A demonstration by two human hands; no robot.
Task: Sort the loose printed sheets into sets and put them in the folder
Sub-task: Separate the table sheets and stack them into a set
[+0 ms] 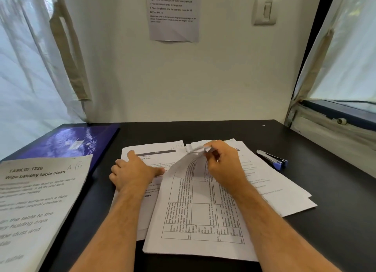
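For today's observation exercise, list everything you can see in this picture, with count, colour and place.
Table: one, black, below the wall.
Folder: one, blue, table's far left.
Task sheet: one, white, near left, overlapping the folder.
Left stack: white sheets, centre, count unclear.
Table sheet: one, white, centre, far edge lifted.
Right stack: white sheets, fanned, count unclear.
Stapler: one, silver, black and blue, right of the sheets.
Notice: one, white, on the wall.
Switch: one, cream, on the wall.
Curtains: white, on both sides.
Hands: left presses on the left stack; right pinches the table sheet's edge.
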